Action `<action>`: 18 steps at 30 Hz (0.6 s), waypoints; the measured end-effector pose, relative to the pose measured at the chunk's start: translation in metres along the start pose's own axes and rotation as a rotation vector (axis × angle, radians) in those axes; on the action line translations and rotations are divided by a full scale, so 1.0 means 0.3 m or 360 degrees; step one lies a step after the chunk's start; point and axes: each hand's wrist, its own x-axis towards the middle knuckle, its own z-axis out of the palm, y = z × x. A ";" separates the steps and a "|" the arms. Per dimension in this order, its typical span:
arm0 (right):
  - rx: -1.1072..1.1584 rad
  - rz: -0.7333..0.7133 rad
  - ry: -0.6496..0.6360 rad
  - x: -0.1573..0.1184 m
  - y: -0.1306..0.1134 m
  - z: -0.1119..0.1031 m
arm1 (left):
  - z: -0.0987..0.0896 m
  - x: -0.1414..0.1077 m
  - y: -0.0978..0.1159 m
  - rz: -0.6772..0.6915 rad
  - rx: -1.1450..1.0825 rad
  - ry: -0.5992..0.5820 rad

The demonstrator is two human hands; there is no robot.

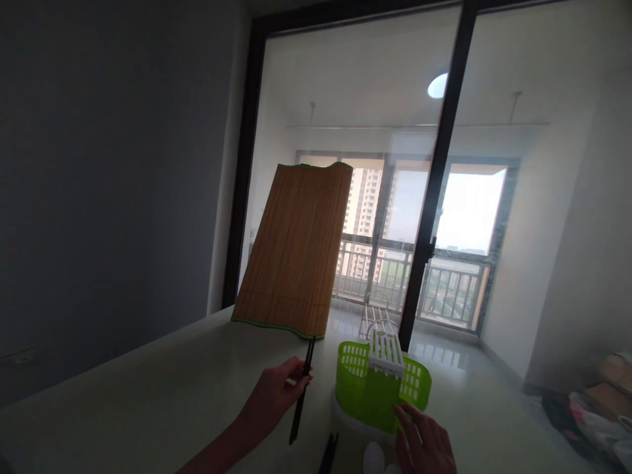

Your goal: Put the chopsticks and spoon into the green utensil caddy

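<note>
My left hand [280, 390] is closed around a pair of black chopsticks [297, 421], pinched at about mid-length and tilted over the table. Just to its right stands a green cutlery basket [353, 395] with slotted walls, on a white base, a white slotted piece [386, 352] over its middle. My right hand [424, 438] is at the basket's front right, fingers apart and slightly bent, fingertips at or close to its wall; contact is unclear. More black chopsticks [328, 454] lie near the bottom edge, beside a white spoon [374, 457], both partly cut off.
A bamboo mat [296, 250] with green edging stands upright at the back of the pale table [162, 375]. Behind it is a dark-framed glass door [434, 197] with a balcony beyond. A grey wall [108, 164] is on the left. Assorted items [600, 421] lie at the far right.
</note>
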 end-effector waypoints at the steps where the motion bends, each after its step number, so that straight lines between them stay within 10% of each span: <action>1: 0.0010 -0.0012 0.0016 0.003 -0.003 0.000 | 0.004 0.000 -0.011 0.0002 -0.0021 -0.0002; 18: 0.0205 0.0214 0.0079 -0.013 -0.027 0.020 | -0.021 0.034 -0.034 0.0007 -0.0109 0.0035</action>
